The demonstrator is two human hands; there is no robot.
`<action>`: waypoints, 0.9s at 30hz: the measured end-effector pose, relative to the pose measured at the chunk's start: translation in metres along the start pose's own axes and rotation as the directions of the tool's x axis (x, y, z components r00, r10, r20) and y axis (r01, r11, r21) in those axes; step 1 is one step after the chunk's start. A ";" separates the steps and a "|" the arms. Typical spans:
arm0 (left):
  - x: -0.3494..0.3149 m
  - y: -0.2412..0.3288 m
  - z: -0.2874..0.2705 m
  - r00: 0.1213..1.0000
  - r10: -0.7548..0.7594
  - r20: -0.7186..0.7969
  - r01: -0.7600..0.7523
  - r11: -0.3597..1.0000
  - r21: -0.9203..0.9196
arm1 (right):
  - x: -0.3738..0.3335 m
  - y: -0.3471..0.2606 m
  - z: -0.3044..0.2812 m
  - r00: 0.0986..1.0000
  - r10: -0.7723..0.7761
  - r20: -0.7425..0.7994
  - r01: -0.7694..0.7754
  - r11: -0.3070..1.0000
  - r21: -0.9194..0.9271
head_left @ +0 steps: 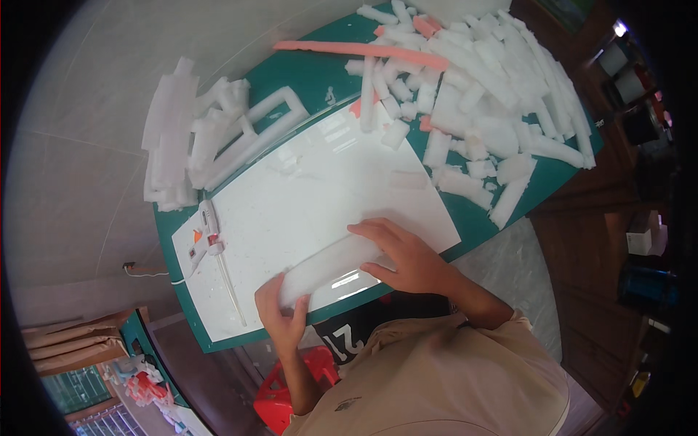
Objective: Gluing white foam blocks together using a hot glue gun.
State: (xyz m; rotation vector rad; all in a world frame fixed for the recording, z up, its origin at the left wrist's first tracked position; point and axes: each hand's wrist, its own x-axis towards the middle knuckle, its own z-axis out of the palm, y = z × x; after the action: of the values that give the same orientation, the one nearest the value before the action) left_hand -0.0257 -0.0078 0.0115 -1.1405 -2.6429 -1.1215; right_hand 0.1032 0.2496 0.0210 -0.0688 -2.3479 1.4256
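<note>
A white foam strip (327,263) lies on the white sheet (313,182) near the table's front edge. My left hand (282,314) is closed on its left end, fingers on the far side and thumb on the near side. At the other end, my right hand (403,260) straddles the strip between its fingers and thumb. Left of them a white glue gun (206,236) rests on the sheet, with a clear glue stick (231,287) beside it pointing toward me.
White foam pieces (480,80) are heaped at the back right of the green table (309,69), a long pink foam strip (363,49) among them. Joined foam shapes (218,134) stand at the back left. Below the table edge is a red plastic stool (273,396).
</note>
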 end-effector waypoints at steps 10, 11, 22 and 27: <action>-0.002 0.002 0.001 0.998 -0.058 -0.034 0.055 0.997 -0.059 | -0.005 0.002 0.005 0.994 0.093 -0.053 -0.089 0.994 0.069; -0.001 0.001 0.000 0.998 -0.061 -0.029 0.059 0.996 -0.067 | -0.005 0.002 0.006 0.994 0.090 -0.069 -0.084 0.993 0.077; -0.004 0.003 -0.003 0.997 0.055 -0.062 -0.062 0.991 -0.116 | -0.008 0.005 0.015 0.985 0.093 -0.142 -0.095 0.995 -0.009; -0.012 -0.006 -0.003 0.997 -0.048 -0.068 0.036 0.985 -0.168 | -0.006 0.003 0.023 0.970 0.123 -0.209 -0.139 0.988 -0.065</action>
State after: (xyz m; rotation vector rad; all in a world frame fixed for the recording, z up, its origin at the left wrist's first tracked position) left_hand -0.0214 -0.0203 0.0062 -1.0515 -2.5711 -1.3867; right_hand 0.1006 0.2304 0.0078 -0.3808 -2.2639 1.3150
